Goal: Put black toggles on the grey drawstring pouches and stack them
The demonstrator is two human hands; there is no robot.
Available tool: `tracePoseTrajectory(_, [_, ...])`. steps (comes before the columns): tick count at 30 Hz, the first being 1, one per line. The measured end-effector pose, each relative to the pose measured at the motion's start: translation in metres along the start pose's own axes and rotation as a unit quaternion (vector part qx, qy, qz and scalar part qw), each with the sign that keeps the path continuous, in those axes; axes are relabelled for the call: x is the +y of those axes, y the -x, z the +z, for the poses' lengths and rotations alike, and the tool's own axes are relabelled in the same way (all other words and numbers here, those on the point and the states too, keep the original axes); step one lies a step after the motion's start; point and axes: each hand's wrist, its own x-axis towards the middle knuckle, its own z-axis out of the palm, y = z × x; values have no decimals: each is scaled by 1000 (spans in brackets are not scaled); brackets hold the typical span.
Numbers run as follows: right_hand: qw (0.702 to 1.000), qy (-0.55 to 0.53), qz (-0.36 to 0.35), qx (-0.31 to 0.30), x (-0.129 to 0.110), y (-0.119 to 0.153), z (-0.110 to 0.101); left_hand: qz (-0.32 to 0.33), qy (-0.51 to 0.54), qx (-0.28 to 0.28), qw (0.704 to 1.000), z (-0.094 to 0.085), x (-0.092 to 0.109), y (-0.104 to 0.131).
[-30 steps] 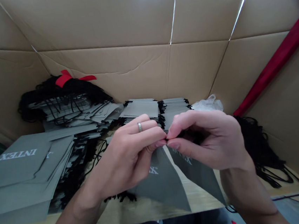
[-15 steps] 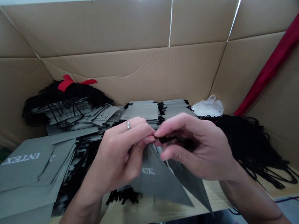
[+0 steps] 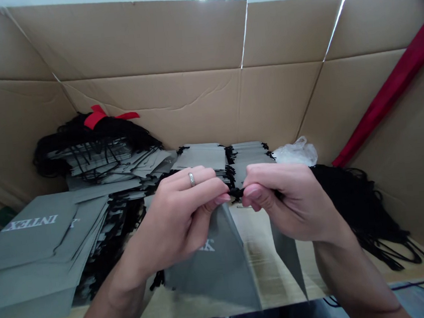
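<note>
Both hands meet over the table's middle, pinching a short black cord (image 3: 236,192) between them. My left hand (image 3: 187,216), with a ring on one finger, is closed on the cord's left end. My right hand (image 3: 295,203) is closed on its right end, with fingers curled in. Below my left hand hangs a grey card (image 3: 219,273) with white lettering partly showing. Another grey piece (image 3: 289,256) hangs beneath my right hand, seen nearly edge-on. How the cord joins these grey pieces is hidden by the fingers.
Grey printed cards (image 3: 31,229) lie at the left, with a black cord bundle (image 3: 93,135) behind. Stacked grey cards (image 3: 200,157) stand at the back beside a clear plastic bag (image 3: 297,152). More black cords (image 3: 359,210) lie at the right. Cardboard walls (image 3: 148,40) surround the table.
My right hand has moved right and its fingers have curled tighter. The black cord now spans a small gap between the hands. The two hanging grey pieces have spread apart.
</note>
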Motion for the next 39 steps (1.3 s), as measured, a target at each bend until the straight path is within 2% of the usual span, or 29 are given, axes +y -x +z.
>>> tracePoseTrajectory(4, [998, -52, 32, 1, 0, 1, 2, 29, -7, 17, 999, 0, -5, 4])
tracePoseTrajectory(7, [995, -86, 56, 2, 1, 1, 2, 25, -6, 26, 999, -1, -5, 6])
tracePoseTrajectory(12, [989, -96, 95, -55, 1, 3, -9, 3, -15, 23, 1000, -3, 0, 3])
tracePoseTrajectory(16, [991, -89, 102, -4, 0, 4, -13, -14, -25, 15, 999, -4, 1, 0])
tracePoseTrajectory(19, [996, -72, 49, 23, 1, 4, -5, -20, -18, 2, 1000, -1, 1, 0])
tracePoseTrajectory(22, [998, -56, -5, 23, 3, 1, 4, -24, -17, -13, 999, 2, 3, 0])
tracePoseTrajectory(26, [998, -54, 20, 35, 4, 2, 8, -21, -35, -17, 999, 5, 5, -1])
tracePoseTrajectory(33, [985, -141, 47, 82, 4, 5, 12, 18, -5, 42, 999, 10, 1, 0])
tracePoseTrajectory(39, [970, -210, 29, 116, 7, 2, 18, 9, 44, 75, 996, 12, 0, 4])
